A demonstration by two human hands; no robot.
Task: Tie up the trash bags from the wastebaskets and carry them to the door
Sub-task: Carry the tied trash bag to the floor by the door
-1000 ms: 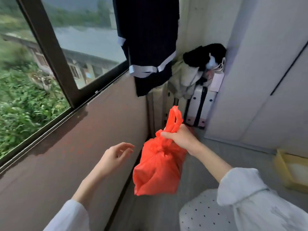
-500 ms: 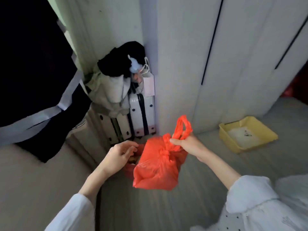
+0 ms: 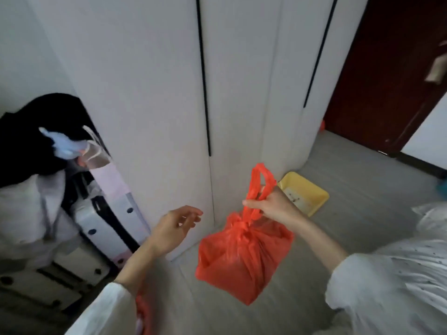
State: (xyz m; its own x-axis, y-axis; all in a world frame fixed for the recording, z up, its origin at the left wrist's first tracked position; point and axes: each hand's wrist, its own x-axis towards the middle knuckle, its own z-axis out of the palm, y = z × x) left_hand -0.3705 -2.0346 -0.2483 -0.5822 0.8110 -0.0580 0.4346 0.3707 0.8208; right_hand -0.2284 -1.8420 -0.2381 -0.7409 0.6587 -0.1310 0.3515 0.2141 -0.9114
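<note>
Bag: red trash bag [image 3: 244,257], thin glossy plastic, crinkled, bulging into a roughly boxy sack; neck cinched in a knot, two strap loops rising above it. Suspended clear of the floor, in front of the wardrobe's lower corner.
Right hand: right hand [image 3: 273,207] grips the strap loops just above the knot, fingers curled round the twisted plastic; loop tops stand upright above the fist.
Left hand: left hand [image 3: 174,228] holds nothing, fingers loosely spread and slightly bent, just left of the bag and apart from it.
Sleeves: white fabric on both forearms (the right one with fine dark dots).
Second red item: scrap of red plastic [image 3: 142,313] under the left sleeve at the bottom edge; shape cannot be told.
Wardrobe: white wardrobe [image 3: 242,93], smooth matte panels, narrow dark vertical slots between doors.
Tray: yellow tray [image 3: 304,194], shallow, rectangular, rounded rim, on the floor against the wardrobe's base, behind the right hand.
Floor: grey floor [image 3: 350,180], faint plank grain.
Door: dark red-brown door [image 3: 382,68] at the upper right corner of the room.
Luggage: white hard-shell suitcase [image 3: 106,221] with dark trim and round studs, left of the wardrobe; soft black and white garments [image 3: 29,165] piled on top.
</note>
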